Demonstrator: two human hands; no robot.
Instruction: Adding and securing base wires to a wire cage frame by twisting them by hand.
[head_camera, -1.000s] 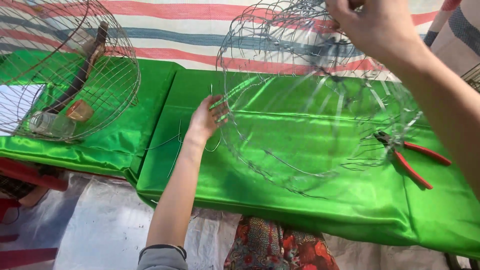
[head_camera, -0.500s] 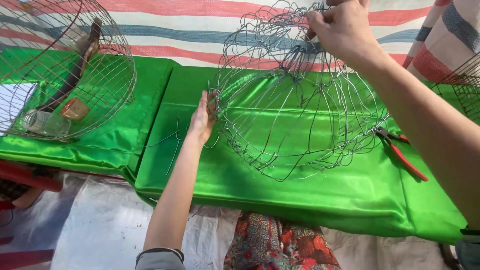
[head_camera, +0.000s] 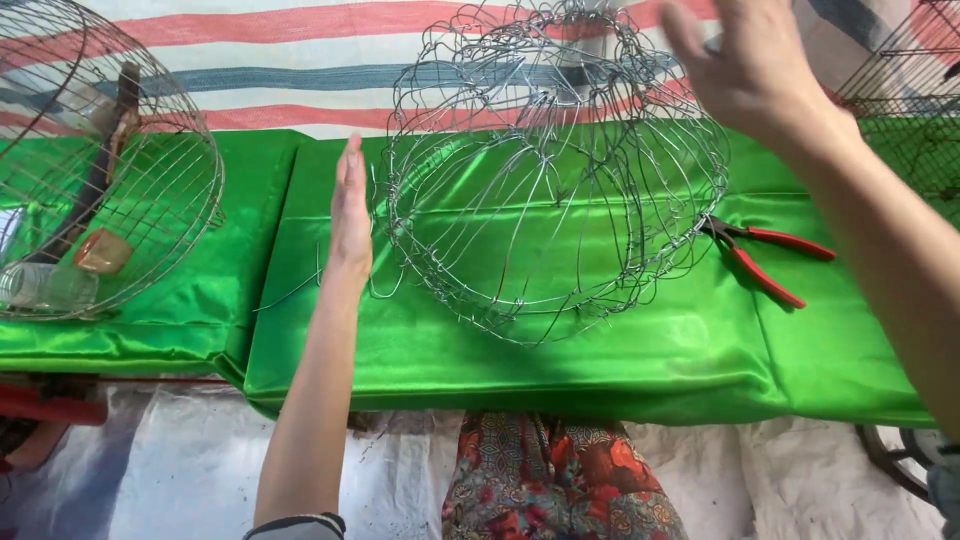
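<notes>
A round dome-shaped wire cage frame (head_camera: 545, 170) rests tilted on a green satin cloth (head_camera: 560, 350). My left hand (head_camera: 350, 205) is held flat and upright just beside the frame's left rim, fingers together, holding nothing. My right hand (head_camera: 750, 70) is raised to the upper right of the frame with fingers spread, off the wire.
Red-handled pliers (head_camera: 765, 255) lie on the cloth right of the frame. A second wire cage (head_camera: 100, 170) at left holds a small clear jar (head_camera: 45, 287) and a wooden perch. Another cage (head_camera: 905, 80) is at far right. A striped tarp lies behind, and my patterned clothing shows below.
My right hand has let go of the frame's top and lifted away, fingers open. My left hand has come off the rim and straightened. The frame has settled on the cloth.
</notes>
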